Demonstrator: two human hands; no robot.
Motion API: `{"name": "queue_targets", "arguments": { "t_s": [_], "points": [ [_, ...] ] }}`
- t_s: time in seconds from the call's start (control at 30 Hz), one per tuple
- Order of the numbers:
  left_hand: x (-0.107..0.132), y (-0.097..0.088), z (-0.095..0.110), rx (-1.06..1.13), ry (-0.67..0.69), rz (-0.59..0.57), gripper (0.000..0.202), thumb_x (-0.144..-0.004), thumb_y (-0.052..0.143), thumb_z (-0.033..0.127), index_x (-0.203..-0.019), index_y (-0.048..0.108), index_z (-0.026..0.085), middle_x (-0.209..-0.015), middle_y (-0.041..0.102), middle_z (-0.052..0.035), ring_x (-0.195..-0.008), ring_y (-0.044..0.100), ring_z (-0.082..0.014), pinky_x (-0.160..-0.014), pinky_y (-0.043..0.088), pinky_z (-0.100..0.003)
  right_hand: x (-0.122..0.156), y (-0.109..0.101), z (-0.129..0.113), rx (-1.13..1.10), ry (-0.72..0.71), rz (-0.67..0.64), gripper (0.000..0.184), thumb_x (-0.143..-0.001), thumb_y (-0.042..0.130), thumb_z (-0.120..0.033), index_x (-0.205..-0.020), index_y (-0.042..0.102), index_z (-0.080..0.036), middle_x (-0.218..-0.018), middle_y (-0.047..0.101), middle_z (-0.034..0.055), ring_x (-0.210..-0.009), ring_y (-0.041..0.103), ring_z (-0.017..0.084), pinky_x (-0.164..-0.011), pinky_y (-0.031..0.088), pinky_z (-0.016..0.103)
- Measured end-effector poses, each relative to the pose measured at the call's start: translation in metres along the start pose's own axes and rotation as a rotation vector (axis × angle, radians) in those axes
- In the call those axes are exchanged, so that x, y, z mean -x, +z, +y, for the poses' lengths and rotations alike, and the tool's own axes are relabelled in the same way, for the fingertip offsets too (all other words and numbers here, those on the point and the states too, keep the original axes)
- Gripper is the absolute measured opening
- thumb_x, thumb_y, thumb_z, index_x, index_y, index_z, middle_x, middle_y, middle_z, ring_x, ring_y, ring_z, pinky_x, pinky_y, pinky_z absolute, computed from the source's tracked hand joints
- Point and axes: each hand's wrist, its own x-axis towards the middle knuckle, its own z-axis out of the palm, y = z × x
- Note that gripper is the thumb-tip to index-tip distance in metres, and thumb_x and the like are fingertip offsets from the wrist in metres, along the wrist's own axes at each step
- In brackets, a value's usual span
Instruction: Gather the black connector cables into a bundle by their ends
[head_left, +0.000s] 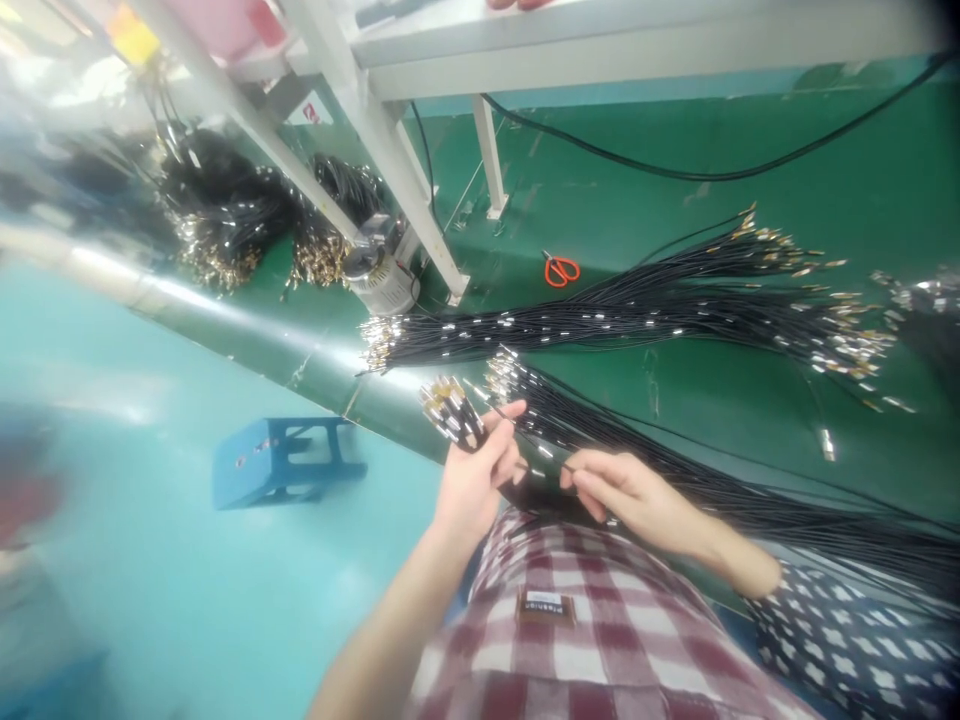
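Note:
My left hand is closed around a bundle of black cables, whose metal connector ends stick up past the fingers. Its index finger points out toward one separate cable. My right hand pinches a thin black cable with silvery sleeves on it, and this strand runs up toward the left hand. Just behind both hands lies a loose pile of black cables with connector tips at its left end. Farther back stretches another long bundle of cables, tipped with metal at both ends.
Red-handled snips lie on the green work surface. White frame legs and a grey-white motor stand behind. More cable bundles sit at the back left. A blue stool is on the floor at left.

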Motion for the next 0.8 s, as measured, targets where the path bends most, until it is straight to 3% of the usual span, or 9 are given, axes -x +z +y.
{"name": "queue_targets", "arguments": {
  "t_s": [0.27, 0.47, 0.67, 0.8],
  "points": [
    [-0.002, -0.004, -0.001, -0.021, -0.053, -0.046, 0.024, -0.079, 0.067, 0.033, -0.085, 0.071, 0.010, -0.044, 0.029, 0.0071, -0.044, 0.026, -0.0042, -0.048, 0.030, -0.020, 0.008, -0.008, -0.003, 0.192, 0.022, -0.041, 0.030, -0.096, 0.040, -0.036, -0.093, 0.064, -0.018, -0.060, 0.058, -0.0009, -0.054, 0.051, 0.012, -0.057, 0.040, 0.023],
    [0.000, -0.005, 0.002, -0.094, -0.044, -0.115, 0.025, -0.082, 0.063, 0.033, -0.088, 0.071, 0.010, -0.045, 0.036, 0.0053, -0.045, 0.035, -0.0058, -0.050, 0.033, -0.023, -0.004, -0.007, -0.022, 0.409, -0.172, 0.291, 0.018, -0.086, 0.058, -0.035, -0.093, 0.065, -0.020, -0.097, 0.067, 0.0071, -0.089, 0.060, 0.019, -0.081, 0.045, 0.030],
    [-0.001, -0.003, 0.005, -0.151, 0.004, -0.149, 0.026, -0.079, 0.066, 0.028, -0.099, 0.069, 0.011, -0.054, 0.056, -0.0006, -0.043, 0.037, -0.0046, -0.046, 0.027, -0.022, -0.017, 0.013, -0.033, 0.629, -0.176, 0.208, 0.025, -0.096, 0.041, -0.029, -0.084, 0.060, -0.019, -0.077, 0.067, 0.0032, -0.072, 0.060, 0.016, -0.070, 0.042, 0.028],
    [0.000, -0.003, 0.003, -0.080, 0.031, -0.163, 0.036, -0.075, 0.070, 0.025, -0.109, 0.066, 0.014, -0.071, 0.063, -0.0032, -0.040, 0.031, -0.0009, -0.045, 0.030, -0.023, -0.014, 0.017, -0.032, 0.468, -0.123, 0.223, 0.025, -0.097, 0.034, -0.024, -0.077, 0.048, -0.020, -0.070, 0.062, 0.0003, -0.061, 0.056, 0.012, -0.058, 0.040, 0.024]
  ]
}}
